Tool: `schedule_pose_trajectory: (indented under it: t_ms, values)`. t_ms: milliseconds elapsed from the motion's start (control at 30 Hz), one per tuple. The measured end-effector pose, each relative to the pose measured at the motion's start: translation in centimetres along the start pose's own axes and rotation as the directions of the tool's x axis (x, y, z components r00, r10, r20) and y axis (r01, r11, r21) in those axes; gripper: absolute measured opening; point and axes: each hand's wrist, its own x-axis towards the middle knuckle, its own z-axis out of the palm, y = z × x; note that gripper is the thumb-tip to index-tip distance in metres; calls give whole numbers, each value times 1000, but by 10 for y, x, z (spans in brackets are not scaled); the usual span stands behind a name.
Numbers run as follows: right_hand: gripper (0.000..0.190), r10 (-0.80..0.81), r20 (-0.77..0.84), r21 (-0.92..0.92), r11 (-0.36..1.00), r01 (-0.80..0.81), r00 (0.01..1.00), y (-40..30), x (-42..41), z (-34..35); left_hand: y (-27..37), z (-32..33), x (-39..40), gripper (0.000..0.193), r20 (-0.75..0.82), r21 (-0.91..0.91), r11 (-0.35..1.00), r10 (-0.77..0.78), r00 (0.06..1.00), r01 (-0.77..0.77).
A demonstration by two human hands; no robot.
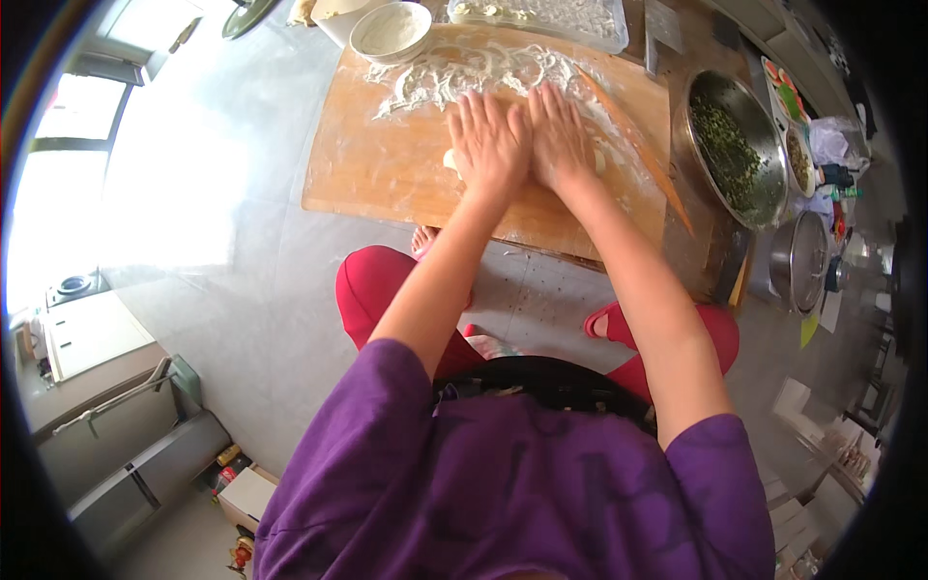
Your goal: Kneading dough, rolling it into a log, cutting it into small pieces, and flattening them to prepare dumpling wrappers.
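Both palms lie flat, side by side, on a roll of pale dough (451, 160) on a wooden board (377, 167). My left hand (491, 141) covers the dough's left part, and a rounded end of it shows past the palm. Under my right hand (562, 138) lies the right part, with a small bit visible beyond the edge of the hand. The dough between is hidden. Loose white flour (464, 76) is spread over the board just beyond my fingertips. A tapered wooden rolling pin (634, 141) rests slantwise to the right of my right hand.
A bowl of flour (391, 35) stands at the board's far left corner. Behind the board is a clear plastic tray (573, 22) with small pale pieces. To the right sit a large steel basin (770, 185) of chopped greens and a lidded steel pot (786, 254).
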Motion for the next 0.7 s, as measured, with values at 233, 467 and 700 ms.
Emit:
schedule_pose_trajectory:
  t_ms: [233, 467, 700]
  values:
    - [57, 59, -23, 65, 996, -57, 998, -12, -72, -40, -28, -36, -58, 53, 160, 130, 873, 450, 879, -471]
    - [62, -5, 149, 251, 967, -33, 989, -31, -162, -83, -18, -77, -156, 77, 292, 92, 950, 261, 920, -299]
    - [66, 179, 14, 88, 980, -180, 984, 7, -37, -16, -4, -17, -44, 72, 66, 162, 972, 159, 985, -168]
